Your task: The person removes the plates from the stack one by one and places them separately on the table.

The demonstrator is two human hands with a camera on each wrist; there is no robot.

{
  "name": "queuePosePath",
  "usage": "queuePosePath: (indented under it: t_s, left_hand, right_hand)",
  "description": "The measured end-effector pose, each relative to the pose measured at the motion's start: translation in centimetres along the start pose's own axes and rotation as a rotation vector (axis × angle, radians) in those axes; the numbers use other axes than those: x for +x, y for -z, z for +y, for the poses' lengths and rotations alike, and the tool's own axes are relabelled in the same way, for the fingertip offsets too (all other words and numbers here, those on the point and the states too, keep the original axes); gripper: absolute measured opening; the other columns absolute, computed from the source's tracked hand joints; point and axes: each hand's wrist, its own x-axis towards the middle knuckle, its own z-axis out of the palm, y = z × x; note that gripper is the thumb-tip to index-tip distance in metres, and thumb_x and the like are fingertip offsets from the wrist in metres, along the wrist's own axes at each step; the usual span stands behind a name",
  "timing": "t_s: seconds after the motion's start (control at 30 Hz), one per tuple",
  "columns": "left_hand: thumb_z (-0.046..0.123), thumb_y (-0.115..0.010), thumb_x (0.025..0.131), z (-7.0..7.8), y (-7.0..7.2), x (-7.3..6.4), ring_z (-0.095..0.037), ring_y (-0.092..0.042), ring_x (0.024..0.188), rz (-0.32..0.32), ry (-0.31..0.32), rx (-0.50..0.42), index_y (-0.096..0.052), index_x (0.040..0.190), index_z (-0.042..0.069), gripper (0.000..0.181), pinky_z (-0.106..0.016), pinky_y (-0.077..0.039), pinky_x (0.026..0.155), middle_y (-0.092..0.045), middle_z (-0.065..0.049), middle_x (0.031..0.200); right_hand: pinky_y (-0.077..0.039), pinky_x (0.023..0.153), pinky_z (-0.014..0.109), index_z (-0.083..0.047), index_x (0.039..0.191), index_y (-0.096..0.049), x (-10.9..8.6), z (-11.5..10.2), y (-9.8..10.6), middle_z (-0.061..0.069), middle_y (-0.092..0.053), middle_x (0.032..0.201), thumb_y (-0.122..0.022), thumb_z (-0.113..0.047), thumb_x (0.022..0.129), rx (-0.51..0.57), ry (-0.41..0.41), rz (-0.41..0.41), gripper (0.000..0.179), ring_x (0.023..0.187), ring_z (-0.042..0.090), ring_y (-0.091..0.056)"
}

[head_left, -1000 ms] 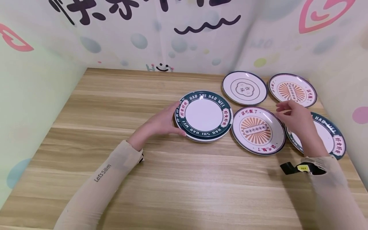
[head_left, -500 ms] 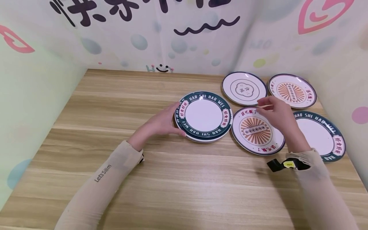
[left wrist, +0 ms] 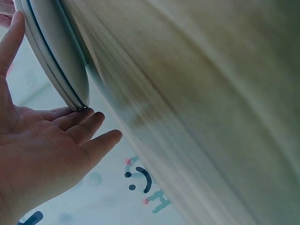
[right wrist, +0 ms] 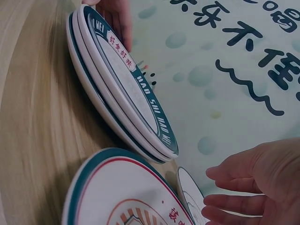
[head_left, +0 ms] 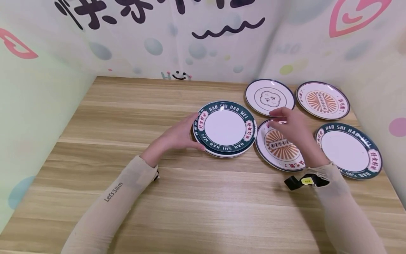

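Several plates lie in a stack (head_left: 224,127), topped by one with a dark green lettered rim. My left hand (head_left: 180,134) rests against the stack's left edge. In the left wrist view, the thumb (left wrist: 11,44) and fairly straight fingertips touch the plates' rims. Right of the stack lies a white plate with an orange sunburst (head_left: 280,151), partly hidden by my right hand (head_left: 293,128). That hand hovers above it with loosely bent fingers and nothing between them. The right wrist view shows the same right hand (right wrist: 262,183) apart from the plates.
Behind lie a white plate with a flower-shaped outline (head_left: 269,92) and another sunburst plate (head_left: 323,106). A green-rimmed plate (head_left: 349,151) lies at the right. Printed curtains (head_left: 152,60) enclose the wooden table (head_left: 190,211) at the back and sides.
My right hand has moved left, from near the green-rimmed plate at the right to above the front sunburst plate. The left hand and the plates have stayed in place.
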Motion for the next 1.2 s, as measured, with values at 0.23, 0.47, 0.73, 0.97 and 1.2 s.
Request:
queuePosePath:
  t_s: [0.23, 0.47, 0.73, 0.97, 1.2]
  left_hand:
    - [0.051, -0.085, 0.073, 0.1, 0.1, -0.1, -0.029, -0.019, 0.155, -0.013, -0.006, -0.018, -0.007, 0.161, 0.009, 0.124, -0.046, -0.022, 0.127, -0.016, -0.012, 0.168]
    - [0.046, -0.081, 0.080, 0.1, 0.4, 0.0, -0.031, -0.017, 0.155, -0.024, 0.014, -0.091, -0.008, 0.160, 0.006, 0.116, -0.045, -0.020, 0.127, -0.015, -0.015, 0.168]
    - [0.037, -0.079, 0.085, 0.1, 0.2, 0.7, -0.031, -0.037, 0.146, 0.064, 0.084, -0.195, -0.022, 0.156, 0.005, 0.096, -0.046, -0.031, 0.123, -0.035, -0.017, 0.157]
    - [0.041, -0.079, 0.083, 0.6, -0.1, 1.6, -0.029, -0.050, 0.122, 0.124, 0.176, -0.149, -0.029, 0.147, 0.005, 0.089, -0.045, -0.045, 0.110, -0.046, -0.017, 0.139]
    - [0.039, -0.079, 0.084, 1.5, 0.2, 2.1, -0.030, -0.050, 0.117, 0.110, 0.279, -0.102, -0.034, 0.142, -0.001, 0.084, -0.042, -0.047, 0.106, -0.046, -0.017, 0.135]
  right_hand:
    - [-0.046, 0.105, 0.055, -0.003, 0.136, -0.053, 0.0, -0.9, -1.1, 0.022, -0.057, 0.136, -0.062, -0.021, 0.098, 0.009, 0.009, -0.035, 0.043, 0.128, 0.040, -0.053]
    - [-0.050, 0.104, 0.053, -0.002, 0.139, -0.050, 0.1, -1.2, -2.2, 0.022, -0.054, 0.141, -0.064, -0.019, 0.097, 0.031, 0.063, -0.084, 0.048, 0.131, 0.040, -0.052]
    - [-0.038, 0.116, 0.055, -0.004, 0.151, -0.039, 0.2, -1.6, -3.2, 0.025, -0.042, 0.153, -0.070, -0.026, 0.094, -0.003, 0.097, -0.192, 0.069, 0.141, 0.045, -0.041]
    - [-0.020, 0.125, 0.056, -0.002, 0.159, -0.017, 0.1, -1.9, -3.7, 0.021, -0.019, 0.165, -0.075, -0.030, 0.090, -0.060, 0.087, -0.289, 0.095, 0.152, 0.041, -0.019]
    - [-0.013, 0.127, 0.054, 0.002, 0.158, -0.010, 0.1, -2.2, -3.9, 0.021, -0.011, 0.167, -0.077, -0.027, 0.088, -0.088, 0.100, -0.309, 0.102, 0.155, 0.039, -0.010]
